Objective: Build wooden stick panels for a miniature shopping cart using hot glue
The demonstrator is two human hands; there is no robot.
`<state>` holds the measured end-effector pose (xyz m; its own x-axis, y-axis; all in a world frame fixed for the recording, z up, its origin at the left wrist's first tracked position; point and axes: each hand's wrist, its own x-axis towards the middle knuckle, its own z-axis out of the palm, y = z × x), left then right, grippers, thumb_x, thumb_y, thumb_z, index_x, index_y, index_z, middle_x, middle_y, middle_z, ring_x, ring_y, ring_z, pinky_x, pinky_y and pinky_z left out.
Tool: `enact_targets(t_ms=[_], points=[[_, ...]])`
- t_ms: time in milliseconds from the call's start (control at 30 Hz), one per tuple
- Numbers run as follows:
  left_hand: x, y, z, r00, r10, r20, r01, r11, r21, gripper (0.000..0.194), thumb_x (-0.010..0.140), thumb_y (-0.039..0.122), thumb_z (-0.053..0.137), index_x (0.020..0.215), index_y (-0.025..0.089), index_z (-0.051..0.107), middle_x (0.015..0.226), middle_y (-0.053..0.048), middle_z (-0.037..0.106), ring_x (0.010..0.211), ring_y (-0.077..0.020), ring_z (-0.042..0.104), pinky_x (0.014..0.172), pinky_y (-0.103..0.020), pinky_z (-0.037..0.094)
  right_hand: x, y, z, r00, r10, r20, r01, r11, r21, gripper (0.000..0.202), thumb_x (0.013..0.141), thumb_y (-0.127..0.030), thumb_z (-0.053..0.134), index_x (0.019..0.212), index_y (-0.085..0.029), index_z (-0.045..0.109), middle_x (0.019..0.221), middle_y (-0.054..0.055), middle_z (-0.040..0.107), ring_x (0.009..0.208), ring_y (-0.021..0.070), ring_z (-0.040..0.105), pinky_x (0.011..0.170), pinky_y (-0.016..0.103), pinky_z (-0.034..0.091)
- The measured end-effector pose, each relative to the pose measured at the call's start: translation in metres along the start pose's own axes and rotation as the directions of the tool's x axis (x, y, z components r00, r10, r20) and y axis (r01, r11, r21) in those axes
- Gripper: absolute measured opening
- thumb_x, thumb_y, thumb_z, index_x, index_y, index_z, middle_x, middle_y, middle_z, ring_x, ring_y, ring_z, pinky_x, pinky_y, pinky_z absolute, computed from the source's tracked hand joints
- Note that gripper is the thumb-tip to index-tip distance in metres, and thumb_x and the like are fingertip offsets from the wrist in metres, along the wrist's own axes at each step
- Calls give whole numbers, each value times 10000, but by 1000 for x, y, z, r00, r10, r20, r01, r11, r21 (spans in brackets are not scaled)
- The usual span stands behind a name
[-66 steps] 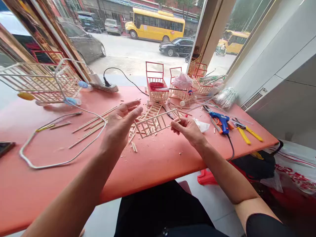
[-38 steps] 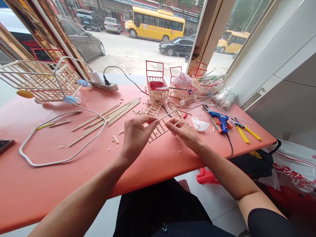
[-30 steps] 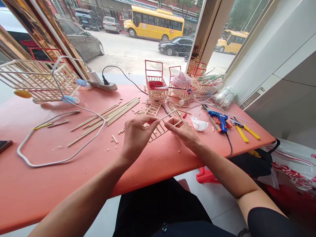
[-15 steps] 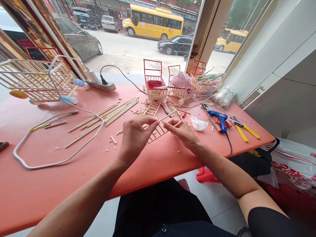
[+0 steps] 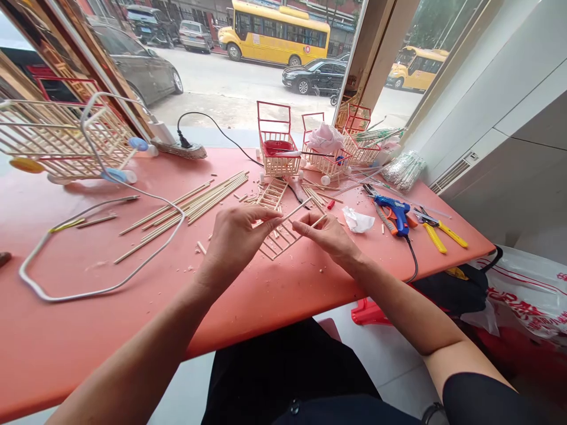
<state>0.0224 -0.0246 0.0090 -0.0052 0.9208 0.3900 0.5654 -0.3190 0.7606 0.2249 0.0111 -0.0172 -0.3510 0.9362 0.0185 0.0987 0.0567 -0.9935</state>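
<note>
My left hand (image 5: pixel 234 236) is closed in a pinch on a thin wooden stick (image 5: pixel 297 208), which points up and to the right over the table. Between thumb and fingers, my right hand (image 5: pixel 332 239) grips the right end of a ladder-like stick frame (image 5: pixel 289 246). The frame lies tilted between both hands, its crosspieces showing below the stick; my left fingers hide its left part. Whether stick and frame touch, I cannot tell. Just behind is a second ladder-like piece (image 5: pixel 273 192) on the table.
Loose sticks (image 5: pixel 208 198) and a white cable (image 5: pixel 110 290) lie left. A large stick cart (image 5: pixel 66 139) stands far left, small red-handled carts (image 5: pixel 280 162) at the back. A blue glue gun (image 5: pixel 396 213), yellow-handled pliers (image 5: pixel 436 236) and crumpled tissue (image 5: pixel 358 220) lie right.
My left hand has shifted slightly left, and a little more of the frame's lower left end shows. Both hands keep their holds; the view has moved slightly.
</note>
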Motion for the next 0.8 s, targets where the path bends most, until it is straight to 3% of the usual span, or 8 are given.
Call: enact_targets(t_ms=[333,567,800], points=[[3,4,-1,991,-99,85,110,984,-143,167,747,354,775,784,215,860,732,-35,812,705,-206,740,677,-273,570,0,2,-2,999,-22,40,22,1000,3,485,700,-628,873,721,-188,671,732,-18,604,713,134,497,708,297,361],[2,6,-2,982,-161,102,177,968,-179,207,730,384,782,784,198,854,734,-48,810,703,-215,737,612,-265,540,0,1,-4,997,-29,67,32,999,-34,549,725,-725,811,736,-189,691,746,2,625,727,144,508,707,300,372],[2,8,-5,971,-224,82,236,953,-192,190,725,349,784,810,194,851,772,-44,820,722,-209,735,628,-262,552,-1,-4,-6,997,-59,-53,55,995,-88,576,736,-771,771,722,-204,670,783,15,632,746,154,485,699,307,383]])
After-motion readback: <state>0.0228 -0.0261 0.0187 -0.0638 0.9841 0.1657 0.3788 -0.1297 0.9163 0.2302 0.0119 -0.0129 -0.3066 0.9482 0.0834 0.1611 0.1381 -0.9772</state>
